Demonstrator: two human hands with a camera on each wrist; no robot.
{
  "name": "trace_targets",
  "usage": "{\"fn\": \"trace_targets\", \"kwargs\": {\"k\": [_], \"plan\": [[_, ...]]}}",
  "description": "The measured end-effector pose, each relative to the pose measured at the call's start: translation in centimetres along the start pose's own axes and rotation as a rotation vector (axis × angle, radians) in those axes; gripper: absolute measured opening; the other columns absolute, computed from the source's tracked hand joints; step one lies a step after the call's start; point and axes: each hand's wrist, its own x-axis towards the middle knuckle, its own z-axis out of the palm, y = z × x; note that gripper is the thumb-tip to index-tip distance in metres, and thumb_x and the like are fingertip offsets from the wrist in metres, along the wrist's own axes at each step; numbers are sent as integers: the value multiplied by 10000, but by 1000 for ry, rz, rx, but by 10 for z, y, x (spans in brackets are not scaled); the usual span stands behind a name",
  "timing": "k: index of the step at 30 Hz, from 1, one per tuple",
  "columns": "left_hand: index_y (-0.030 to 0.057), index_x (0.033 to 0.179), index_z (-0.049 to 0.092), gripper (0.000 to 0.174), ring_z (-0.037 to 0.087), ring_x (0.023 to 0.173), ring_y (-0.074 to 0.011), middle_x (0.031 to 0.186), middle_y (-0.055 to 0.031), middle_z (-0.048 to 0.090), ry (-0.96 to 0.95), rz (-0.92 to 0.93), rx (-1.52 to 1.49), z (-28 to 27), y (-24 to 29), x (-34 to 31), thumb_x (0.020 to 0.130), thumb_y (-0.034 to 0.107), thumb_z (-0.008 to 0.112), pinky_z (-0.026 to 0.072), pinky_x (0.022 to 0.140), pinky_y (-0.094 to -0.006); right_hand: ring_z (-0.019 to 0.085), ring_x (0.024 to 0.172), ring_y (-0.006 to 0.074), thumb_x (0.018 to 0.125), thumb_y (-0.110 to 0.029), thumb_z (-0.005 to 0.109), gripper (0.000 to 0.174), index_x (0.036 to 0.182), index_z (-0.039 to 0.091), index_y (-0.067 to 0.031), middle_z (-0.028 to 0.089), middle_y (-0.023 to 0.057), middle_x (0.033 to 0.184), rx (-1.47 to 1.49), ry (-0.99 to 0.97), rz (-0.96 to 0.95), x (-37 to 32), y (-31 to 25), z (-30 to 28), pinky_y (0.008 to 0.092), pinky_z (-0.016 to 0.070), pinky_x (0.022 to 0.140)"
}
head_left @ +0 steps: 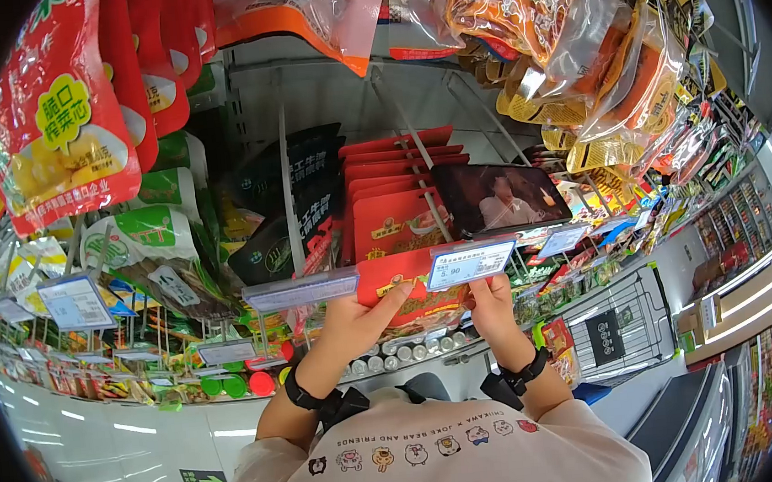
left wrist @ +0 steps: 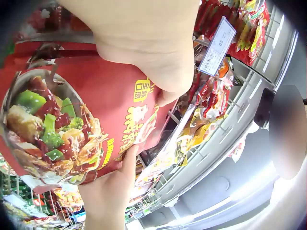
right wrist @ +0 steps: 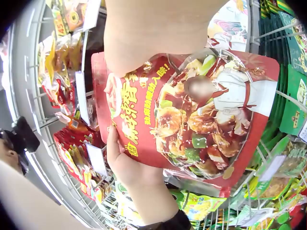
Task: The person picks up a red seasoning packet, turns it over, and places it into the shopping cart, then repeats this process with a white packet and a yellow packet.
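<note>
A red food packet (head_left: pixel 389 273) printed with a spicy shrimp and vegetable dish is held up against the shelf pegs by both hands. My left hand (head_left: pixel 356 322) grips its left edge, thumb across the front. My right hand (head_left: pixel 492 300) grips the right edge, just under a price label (head_left: pixel 471 263). In the left wrist view the packet (left wrist: pixel 86 120) fills the middle, with the left hand (left wrist: pixel 158 48) over its top and the right hand (left wrist: pixel 110 191) below. In the right wrist view the right hand (right wrist: pixel 144 38) sits on top of the packet (right wrist: pixel 201 120), and the left hand (right wrist: pixel 124 163) holds its lower edge.
A row of the same red packets (head_left: pixel 395 185) hangs on the peg behind. A phone screen (head_left: pixel 501 196) playing video is propped on the pegs. Snack bags hang all around and overhead. Small cans (head_left: pixel 405 354) line a lower shelf. A shopping cart (head_left: pixel 618 326) stands at the right.
</note>
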Motion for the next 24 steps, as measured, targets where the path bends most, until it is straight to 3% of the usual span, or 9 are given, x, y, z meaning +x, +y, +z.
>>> {"fn": "trace_targets", "kwargs": {"k": [10,13,19,22,24], "plan": [[-10,945,609,192,574,731,-87,837,-50,638,26,-5,82,1,0,7,818,133,600,458,650,-232,461,495,28,863,-201,539,228,753,613,-16,571,-4,626,-11,57,79,-1,1,-2,180,357,458],[-24,945,610,173,595,729,-97,835,-67,645,32,16,94,0,-4,10,796,63,596,473,657,-238,464,474,33,861,-183,529,223,741,614,-14,568,5,619,4,85,101,1,3,-1,176,381,424],[-31,865,628,160,607,665,-139,766,-95,651,68,38,65,3,-3,15,792,111,615,461,623,-257,485,465,51,860,-170,509,220,747,617,-15,564,19,611,29,97,141,2,-2,2,184,400,334],[-28,862,631,164,607,648,-136,757,-94,652,70,66,42,3,-5,14,787,117,621,462,609,-255,493,478,47,856,-146,507,196,765,619,-14,571,17,622,74,135,110,2,-7,10,181,394,339],[-24,855,634,163,607,633,-136,749,-94,652,78,45,69,0,-8,13,782,122,626,464,603,-254,552,632,55,870,-120,476,144,923,592,-52,606,14,772,58,51,112,0,-6,5,167,405,465]]}}
